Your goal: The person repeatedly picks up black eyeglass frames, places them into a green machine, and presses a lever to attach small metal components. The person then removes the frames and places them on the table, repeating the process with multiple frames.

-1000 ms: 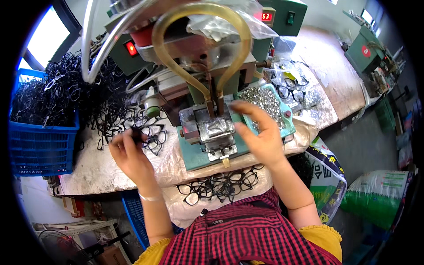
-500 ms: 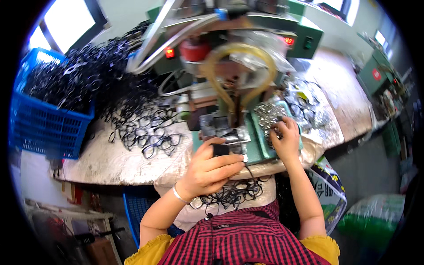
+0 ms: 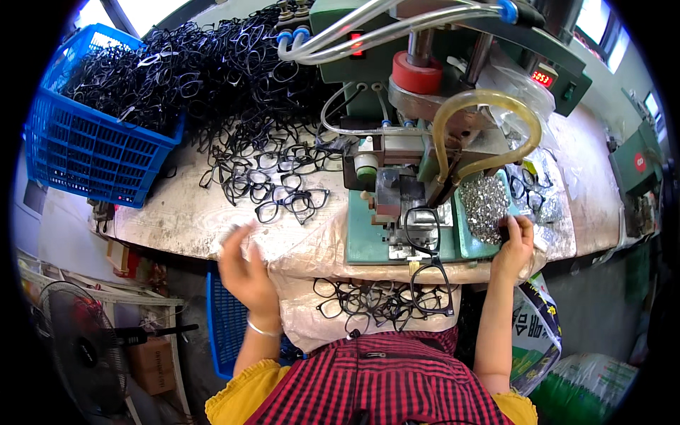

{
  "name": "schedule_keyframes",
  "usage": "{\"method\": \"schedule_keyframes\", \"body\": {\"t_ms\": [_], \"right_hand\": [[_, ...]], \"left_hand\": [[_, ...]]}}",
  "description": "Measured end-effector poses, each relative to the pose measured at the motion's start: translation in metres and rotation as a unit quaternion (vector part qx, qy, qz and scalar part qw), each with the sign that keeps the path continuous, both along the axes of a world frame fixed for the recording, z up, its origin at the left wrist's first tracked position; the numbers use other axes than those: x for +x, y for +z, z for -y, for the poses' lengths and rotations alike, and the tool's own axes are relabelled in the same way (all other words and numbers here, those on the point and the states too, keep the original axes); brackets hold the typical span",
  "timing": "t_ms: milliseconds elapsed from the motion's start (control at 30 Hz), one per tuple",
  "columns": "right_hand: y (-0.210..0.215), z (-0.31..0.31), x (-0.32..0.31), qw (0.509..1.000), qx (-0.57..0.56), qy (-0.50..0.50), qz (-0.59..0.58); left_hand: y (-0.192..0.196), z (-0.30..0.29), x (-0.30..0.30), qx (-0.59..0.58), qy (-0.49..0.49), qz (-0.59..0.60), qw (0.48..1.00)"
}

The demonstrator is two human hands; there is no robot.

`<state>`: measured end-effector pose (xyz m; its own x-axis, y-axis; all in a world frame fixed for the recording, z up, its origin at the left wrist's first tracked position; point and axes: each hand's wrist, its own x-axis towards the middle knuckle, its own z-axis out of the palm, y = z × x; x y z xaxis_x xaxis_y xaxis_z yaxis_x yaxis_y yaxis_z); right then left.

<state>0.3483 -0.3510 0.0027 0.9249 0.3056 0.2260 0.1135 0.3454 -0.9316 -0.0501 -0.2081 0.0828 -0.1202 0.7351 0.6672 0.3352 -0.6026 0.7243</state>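
A black eyeglass frame (image 3: 434,248) lies across the metal fixture (image 3: 418,237) of the green press (image 3: 368,244). One rim is on the fixture; the other hangs past the table's front edge. My left hand (image 3: 249,273), smeared by motion, is over the table edge to the left with fingers apart and nothing visible in it. My right hand (image 3: 516,246) is at the right side of a green tray (image 3: 464,249) heaped with small silvery metal parts (image 3: 484,209). Its fingers are pinched together beside something dark; what they hold is too small to tell.
Loose eyeglass frames (image 3: 290,188) lie on the table left of the press, before a big black heap. A blue crate (image 3: 106,149) stands far left. More frames (image 3: 361,301) lie on cloth at my lap. A yellowish hose (image 3: 528,120) loops above the tray.
My left hand has moved left, away from the fixture, leaving the eyeglass frame there. My right hand has shifted from over the metal parts to the tray's right edge. The view has shifted.
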Motion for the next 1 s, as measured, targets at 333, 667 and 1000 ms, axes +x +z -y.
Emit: {"method": "schedule_keyframes", "body": {"t_ms": [333,667,1000], "right_hand": [[0.036,-0.049,-0.024,0.983,-0.118,0.056,0.131],[0.044,0.034,-0.033,0.958,-0.222,-0.002,0.179],[0.094,-0.065,-0.099,0.972,-0.035,0.171,0.156]], "left_hand": [[-0.006,-0.14,0.059,0.029,-0.077,-0.408,0.909],[-0.093,-0.191,0.067,0.076,-0.053,-0.518,0.851],[-0.096,-0.188,0.064,0.079,-0.082,-0.448,0.887]]}}
